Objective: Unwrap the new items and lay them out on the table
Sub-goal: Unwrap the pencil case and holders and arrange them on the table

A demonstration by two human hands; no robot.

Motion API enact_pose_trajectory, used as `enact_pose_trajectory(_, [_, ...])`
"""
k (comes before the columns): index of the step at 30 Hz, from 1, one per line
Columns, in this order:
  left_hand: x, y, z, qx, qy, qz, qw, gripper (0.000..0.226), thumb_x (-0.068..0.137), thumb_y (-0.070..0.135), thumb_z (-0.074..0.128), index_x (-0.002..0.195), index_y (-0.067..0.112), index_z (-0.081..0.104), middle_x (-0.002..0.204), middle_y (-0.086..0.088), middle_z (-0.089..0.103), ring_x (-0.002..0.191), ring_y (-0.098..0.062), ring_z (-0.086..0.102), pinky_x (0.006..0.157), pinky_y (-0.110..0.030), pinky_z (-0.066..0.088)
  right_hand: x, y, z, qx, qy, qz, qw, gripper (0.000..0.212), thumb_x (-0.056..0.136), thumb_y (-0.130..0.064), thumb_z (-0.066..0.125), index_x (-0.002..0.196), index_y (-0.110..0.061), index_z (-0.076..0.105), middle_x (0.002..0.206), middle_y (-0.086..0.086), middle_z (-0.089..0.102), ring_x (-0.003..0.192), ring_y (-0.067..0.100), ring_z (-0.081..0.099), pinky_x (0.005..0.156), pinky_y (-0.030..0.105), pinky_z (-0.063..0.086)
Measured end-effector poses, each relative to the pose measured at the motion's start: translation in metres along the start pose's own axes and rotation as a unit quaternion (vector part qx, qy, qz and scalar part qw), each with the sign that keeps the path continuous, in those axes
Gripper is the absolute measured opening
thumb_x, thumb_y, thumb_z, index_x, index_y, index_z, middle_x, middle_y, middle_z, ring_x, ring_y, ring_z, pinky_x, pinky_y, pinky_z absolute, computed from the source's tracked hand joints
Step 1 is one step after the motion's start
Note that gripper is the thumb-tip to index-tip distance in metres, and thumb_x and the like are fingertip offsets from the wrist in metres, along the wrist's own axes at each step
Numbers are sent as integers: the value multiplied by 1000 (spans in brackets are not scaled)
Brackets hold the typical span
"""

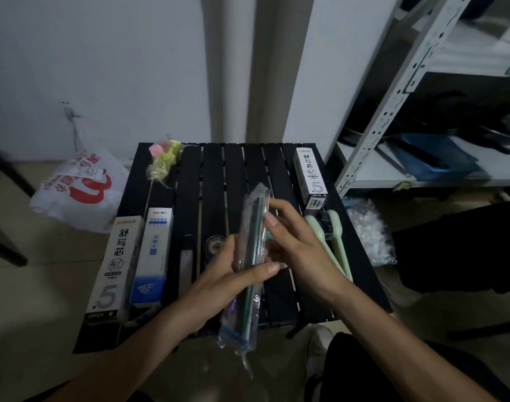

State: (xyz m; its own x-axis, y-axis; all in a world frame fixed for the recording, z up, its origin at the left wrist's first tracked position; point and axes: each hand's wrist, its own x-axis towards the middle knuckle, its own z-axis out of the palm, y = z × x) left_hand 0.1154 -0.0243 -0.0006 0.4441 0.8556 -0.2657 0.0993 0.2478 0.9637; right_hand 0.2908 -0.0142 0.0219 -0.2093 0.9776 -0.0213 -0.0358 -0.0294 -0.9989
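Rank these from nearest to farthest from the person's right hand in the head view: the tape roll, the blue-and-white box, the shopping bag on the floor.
From the right hand:
1. Tape roll, on the table just left of the hands.
2. Blue-and-white box, near the table's left edge.
3. Shopping bag, on the floor beyond the table's left side.
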Motion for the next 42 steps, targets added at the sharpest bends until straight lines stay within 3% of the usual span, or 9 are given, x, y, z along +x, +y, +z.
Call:
enact_pose_trajectory(4, [-3, -4, 3, -156, -55, -17, 986, 56, 75, 41, 77, 122, 18, 58, 98, -4, 61, 73, -15, 60, 58, -30, 49, 2, 1, -1, 29, 43, -45, 998, 28, 99, -10, 67, 125, -1, 60, 88, 29, 63, 73, 30, 65, 66, 35, 55])
enact_pose_trajectory(9, [-5, 0, 3, -249, -93, -26, 964, 50, 71, 38, 73, 111, 11, 60, 94, -9, 56, 69, -16, 53, 55, -29, 43, 2, 5, 4, 2, 31, -58, 998, 24, 93, 1, 71, 116, 5, 62, 74, 15, 64, 61, 21, 63, 54, 34, 55])
enact_pose_trajectory(16, [5, 2, 0, -255, -72, -102, 959, 53, 73, 33, 87, 98, -4, 58, 85, -16, 48, 55, -13, 57, 46, -24, 45, 4, 1, -11, -96, -7, -84, 992, 15, 96, -10, 72, 90, -2, 61, 75, 9, 54, 71, 24, 54, 73, 33, 49])
enact_pose_trajectory(22, [6, 2, -24, -430, -186, -46, 882, 79, 70, 41, 82, 134, 7, 51, 98, -13, 54, 70, -19, 51, 56, -31, 47, 4, -17, -35, 7, 1, -20, 1000, 21, 103, -9, 58, 85, 1, 54, 67, 8, 51, 62, 21, 48, 64, 27, 42])
enact_pose_trajectory(27, [1, 11, -9, -271, -51, -27, 961, 70, 50, 40, 89, 108, 4, 72, 83, -21, 72, 65, -30, 70, 54, -38, 59, 2, -11, -17, 19, -20, 74, 997, 42, 94, -39, 73, 80, -10, 47, 65, 6, 51, 59, 22, 52, 60, 29, 44])
enact_pose_trajectory(29, [-1, 7, -4, -234, 0, -1, 972, 47, 61, 28, 74, 106, 14, 74, 85, -16, 76, 74, -28, 74, 63, -37, 61, -1, -8, -6, -3, 4, 73, 997, 39, 89, -26, 82, 84, -14, 46, 68, 11, 59, 57, 21, 55, 55, 25, 47])
enact_pose_trajectory(32, [-5, 1, 0, -166, 24, 20, 986, 55, 64, 27, 64, 119, 23, 71, 105, -11, 77, 100, -25, 73, 85, -40, 58, 0, -5, 1, 29, 88, 96, 991, 42, 86, 5, 79, 101, -12, 44, 80, 13, 64, 64, 26, 60, 52, 26, 51])
enact_pose_trajectory(37, [-5, -7, 2, -56, 97, 13, 994, 66, 61, 37, 67, 127, 34, 65, 117, -6, 73, 114, -25, 68, 101, -53, 51, -2, 2, 7, -4, 58, 145, 988, 24, 85, 9, 72, 106, 2, 61, 74, 15, 62, 62, 18, 58, 61, 26, 49])
enact_pose_trajectory(42, [-13, 4, 12, -16, 86, 35, 996, 53, 79, 29, 57, 126, 52, 54, 117, 16, 69, 112, -1, 65, 94, -31, 54, -13, 15, 26, -152, 35, 128, 979, 14, 79, -35, 65, 76, -21, 62, 64, -8, 61, 59, 6, 56, 62, 25, 45])
